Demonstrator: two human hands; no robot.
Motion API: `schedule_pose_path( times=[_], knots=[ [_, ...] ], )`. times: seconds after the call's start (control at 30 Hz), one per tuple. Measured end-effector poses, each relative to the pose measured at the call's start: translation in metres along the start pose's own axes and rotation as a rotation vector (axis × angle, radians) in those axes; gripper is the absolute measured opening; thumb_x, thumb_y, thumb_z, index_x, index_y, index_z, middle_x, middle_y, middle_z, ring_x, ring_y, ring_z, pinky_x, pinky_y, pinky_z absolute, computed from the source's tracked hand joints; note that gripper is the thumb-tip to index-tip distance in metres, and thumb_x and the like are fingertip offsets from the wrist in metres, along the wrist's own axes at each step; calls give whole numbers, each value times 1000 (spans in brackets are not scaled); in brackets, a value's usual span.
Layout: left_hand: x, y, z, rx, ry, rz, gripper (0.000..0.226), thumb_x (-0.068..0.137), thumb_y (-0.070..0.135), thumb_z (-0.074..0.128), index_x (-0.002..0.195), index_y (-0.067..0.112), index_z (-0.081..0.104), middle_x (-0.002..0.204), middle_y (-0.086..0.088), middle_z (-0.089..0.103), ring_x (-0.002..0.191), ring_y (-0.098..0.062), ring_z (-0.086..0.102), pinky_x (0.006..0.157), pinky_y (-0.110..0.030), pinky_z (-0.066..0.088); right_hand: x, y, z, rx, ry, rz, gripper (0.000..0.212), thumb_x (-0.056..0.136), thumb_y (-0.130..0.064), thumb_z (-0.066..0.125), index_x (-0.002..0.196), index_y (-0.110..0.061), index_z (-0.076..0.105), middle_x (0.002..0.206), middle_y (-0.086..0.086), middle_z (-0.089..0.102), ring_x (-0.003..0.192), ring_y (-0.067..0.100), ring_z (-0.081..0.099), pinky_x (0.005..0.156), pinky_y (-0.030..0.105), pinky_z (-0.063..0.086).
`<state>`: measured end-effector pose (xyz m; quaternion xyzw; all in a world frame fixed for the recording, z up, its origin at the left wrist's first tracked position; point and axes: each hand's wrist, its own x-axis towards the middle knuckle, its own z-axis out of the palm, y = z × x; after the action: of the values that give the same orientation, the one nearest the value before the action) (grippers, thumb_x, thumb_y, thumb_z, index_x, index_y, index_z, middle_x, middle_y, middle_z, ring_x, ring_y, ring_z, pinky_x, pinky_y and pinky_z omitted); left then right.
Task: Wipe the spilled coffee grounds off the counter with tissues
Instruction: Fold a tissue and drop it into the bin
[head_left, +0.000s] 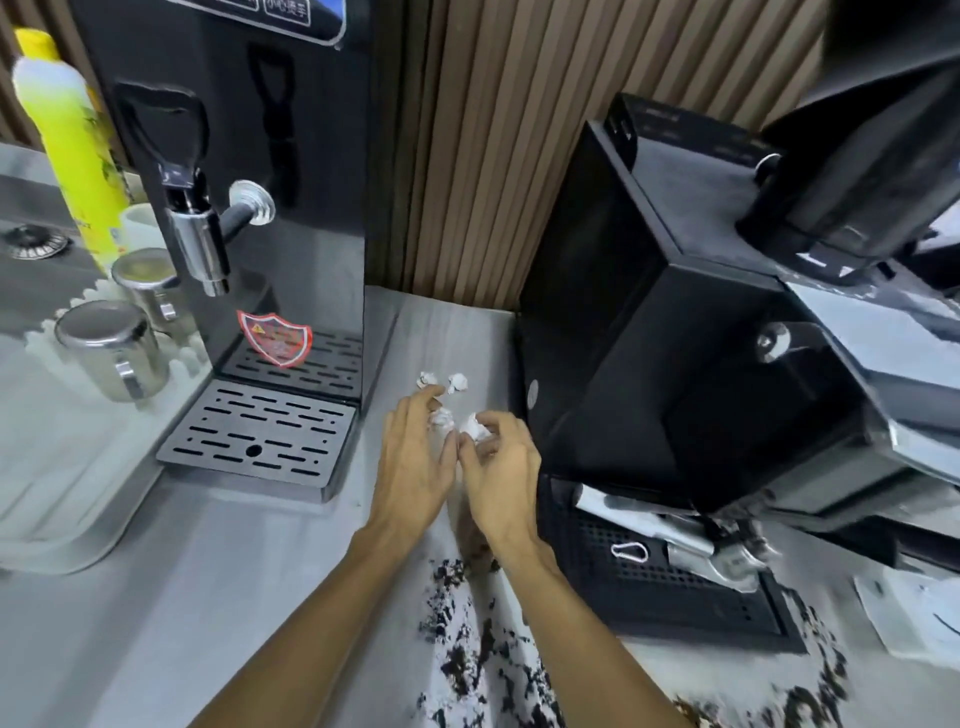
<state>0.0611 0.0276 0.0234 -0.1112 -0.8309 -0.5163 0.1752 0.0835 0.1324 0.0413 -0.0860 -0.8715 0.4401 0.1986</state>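
— While gathering tissues (457, 383), barely started by the look of it: coffee grounds (467, 649) scattered thick over the counter (234, 597) at lower centre and lower right, unwiped.

— And the tissues themselves?

— Crumpled into four small balls at mid-frame, beyond the spill. One pinched between thumb and curled fingers of right hand (501, 467); another just at the straight, spread fingertips of left hand (415, 457), touching or not, hard to tell.

— Anything in the way?

— Black machine (649, 338) crowding the right, perforated tray (691, 608) just beside the grounds. Dispenser drip tray (260, 441) at left. Steel jugs (111, 348) and yellow bottle (78, 156) at upper left, well apart.
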Motion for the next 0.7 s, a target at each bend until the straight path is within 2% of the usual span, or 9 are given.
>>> schedule_pose_path(
  times=[0.13,0.23,0.37,0.5,0.7],
  knots=[
    [-45,51,-3,-41,47,28,40,92,15,62,130,17,48,122,6,51,110,-15,47,96,-24,38,-47,-9,-46,134,80,30,18,92,-20,66,110,-22,61,107,-12,55,82,6,61,70,20,53],
    [-83,90,4,-72,15,24,38,93,18,62,129,22,48,118,8,51,110,-13,48,96,-17,35,-82,-7,-89,162,119,47,17,92,-21,66,106,-28,58,106,-12,57,82,6,61,69,19,53],
    [-139,143,25,-95,-20,18,38,92,17,62,127,25,49,117,10,51,112,-10,48,98,-28,41,-132,6,-154,166,182,63,21,91,-20,67,108,-28,58,104,-6,61,81,5,62,67,17,52],
    [-199,190,54,-129,-94,70,39,92,16,63,127,24,50,118,11,50,111,-7,48,97,-29,43,-183,32,-222,128,242,61,20,91,-20,67,109,-24,58,105,-4,59,82,3,61,65,8,47],
    [-279,257,104,-209,-276,128,38,91,15,63,126,22,51,118,10,52,114,-8,48,95,-22,41,-257,84,-316,30,365,104,21,91,-27,67,110,-27,58,103,-1,62,82,8,63,73,26,54]
  ],
)
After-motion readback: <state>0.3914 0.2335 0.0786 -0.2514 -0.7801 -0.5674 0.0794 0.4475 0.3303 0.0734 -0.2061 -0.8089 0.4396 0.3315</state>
